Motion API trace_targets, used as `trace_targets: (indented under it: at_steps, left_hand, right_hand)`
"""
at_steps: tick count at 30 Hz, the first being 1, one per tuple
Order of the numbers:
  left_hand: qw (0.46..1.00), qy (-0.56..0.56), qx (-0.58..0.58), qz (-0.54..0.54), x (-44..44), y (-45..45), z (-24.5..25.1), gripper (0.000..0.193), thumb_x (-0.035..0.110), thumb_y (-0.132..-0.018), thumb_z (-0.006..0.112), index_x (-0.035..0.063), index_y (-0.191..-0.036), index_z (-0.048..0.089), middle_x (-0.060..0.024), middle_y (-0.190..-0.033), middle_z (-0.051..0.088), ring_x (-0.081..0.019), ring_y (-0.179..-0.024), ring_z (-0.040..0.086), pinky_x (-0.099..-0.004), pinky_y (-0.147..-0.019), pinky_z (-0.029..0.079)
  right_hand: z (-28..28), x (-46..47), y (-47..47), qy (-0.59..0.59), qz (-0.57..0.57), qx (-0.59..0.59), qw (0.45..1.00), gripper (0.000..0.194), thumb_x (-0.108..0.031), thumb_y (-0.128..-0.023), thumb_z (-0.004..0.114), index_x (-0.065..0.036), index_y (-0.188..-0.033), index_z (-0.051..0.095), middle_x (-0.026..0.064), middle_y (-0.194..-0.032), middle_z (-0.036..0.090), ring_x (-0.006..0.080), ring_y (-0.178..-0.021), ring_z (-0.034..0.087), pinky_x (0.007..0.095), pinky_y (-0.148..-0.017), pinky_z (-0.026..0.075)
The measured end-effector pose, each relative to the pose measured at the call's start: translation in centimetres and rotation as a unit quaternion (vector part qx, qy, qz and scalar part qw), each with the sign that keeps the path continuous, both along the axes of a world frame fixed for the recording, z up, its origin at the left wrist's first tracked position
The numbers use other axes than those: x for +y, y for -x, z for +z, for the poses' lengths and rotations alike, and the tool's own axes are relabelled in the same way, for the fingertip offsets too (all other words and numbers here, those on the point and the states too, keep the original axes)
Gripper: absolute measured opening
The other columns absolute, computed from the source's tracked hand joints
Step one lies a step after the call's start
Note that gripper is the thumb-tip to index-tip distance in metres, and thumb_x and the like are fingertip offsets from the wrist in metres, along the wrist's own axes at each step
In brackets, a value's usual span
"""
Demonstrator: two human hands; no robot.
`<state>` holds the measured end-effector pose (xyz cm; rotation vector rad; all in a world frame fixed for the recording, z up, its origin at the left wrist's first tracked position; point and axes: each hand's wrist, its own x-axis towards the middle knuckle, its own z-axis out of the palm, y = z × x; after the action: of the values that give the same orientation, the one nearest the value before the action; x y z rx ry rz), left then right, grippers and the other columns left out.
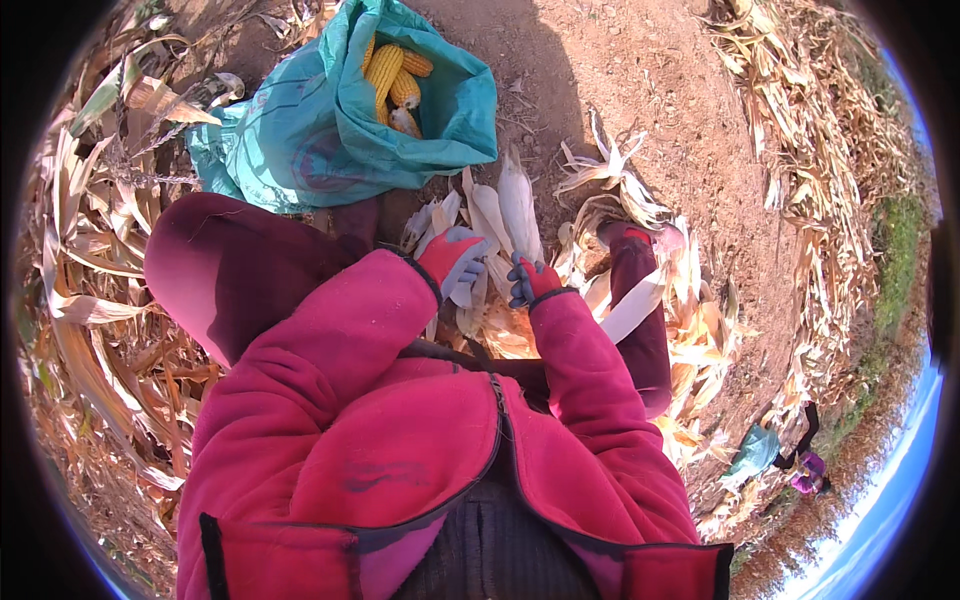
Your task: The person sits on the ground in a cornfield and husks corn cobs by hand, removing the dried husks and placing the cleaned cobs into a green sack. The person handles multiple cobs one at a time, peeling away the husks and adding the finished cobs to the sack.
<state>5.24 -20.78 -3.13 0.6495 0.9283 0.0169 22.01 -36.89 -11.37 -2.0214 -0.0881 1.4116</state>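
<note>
An ear of corn in pale dry husk [517, 206] points away from me, its lower end at the curled fingers of my right hand [532, 280]. That hand wears a red and grey glove and appears closed on the ear's base. My left hand [454, 259], gloved alike, is bent beside loose husk leaves [486, 210] left of the ear. Whether its fingers grip a leaf is hidden. Beyond my left hand, a teal woven sack [300, 142] leans with its mouth open towards the right. Several bare yellow corn cobs [386, 71] show inside it.
Peeled husks [694, 330] lie around my right foot, with a stripped husk [611, 161] beyond it. Dry corn stalks [105, 300] cover the left side. Bare soil [660, 90] runs ahead, bordered by more stalks [817, 150]. Far right, a person [808, 472] is near another sack [752, 452].
</note>
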Motion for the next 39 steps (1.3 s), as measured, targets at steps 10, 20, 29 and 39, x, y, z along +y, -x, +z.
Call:
trace_targets:
  at_steps: [10, 20, 29, 39]
  left_hand:
    - [0.993, -0.054, -0.070, 0.076, -0.5, -0.1, 1.1, 0.054, 0.016, -0.073, 0.078, 0.0009, -0.118, 0.053, -0.0078, -0.099, 0.063, -0.0197, -0.091, 0.060, -0.0339, -0.080, 0.048]
    - [0.955, -0.230, -0.149, -0.116, 0.1, 0.5, -0.5, 0.062, 0.009, -0.062, 0.080, 0.0011, -0.118, 0.053, -0.0091, -0.104, 0.063, -0.0179, -0.096, 0.060, -0.0344, -0.084, 0.047]
    - [0.902, -0.301, -0.119, -0.286, -0.7, 0.6, -0.5, 0.076, 0.019, -0.054, 0.084, 0.0040, -0.121, 0.052, -0.0095, -0.107, 0.062, -0.0191, -0.100, 0.058, -0.0342, -0.090, 0.044]
    - [0.841, -0.462, -0.010, -0.283, -2.3, 0.4, 0.1, 0.083, 0.023, -0.056, 0.082, 0.0053, -0.128, 0.046, -0.0124, -0.113, 0.060, -0.0231, -0.105, 0.058, -0.0353, -0.092, 0.044]
  right_hand:
    - [6.5, -0.9, 11.7, -0.216, 0.239, -0.194, 0.927, 0.031, -0.028, -0.091, 0.059, -0.001, -0.107, 0.058, 0.0069, -0.078, 0.064, 0.0136, -0.066, 0.060, 0.0286, -0.060, 0.047]
    - [8.9, -1.1, 0.9, -0.321, -0.213, 0.067, 0.920, 0.040, -0.027, -0.093, 0.056, -0.002, -0.124, 0.050, 0.0143, -0.104, 0.062, 0.0234, -0.087, 0.063, 0.0349, -0.082, 0.052]
    - [9.9, -0.2, 1.4, -0.270, -0.192, -0.115, 0.936, 0.018, -0.020, -0.088, 0.066, -0.007, -0.078, 0.057, -0.0033, -0.071, 0.055, 0.0038, -0.064, 0.046, 0.0223, -0.056, 0.037]
    - [9.7, 1.5, 2.6, -0.298, -0.268, -0.171, 0.900, 0.026, -0.019, -0.090, 0.061, -0.009, -0.067, 0.054, -0.0062, -0.064, 0.051, 0.0031, -0.058, 0.041, 0.0221, -0.051, 0.032]
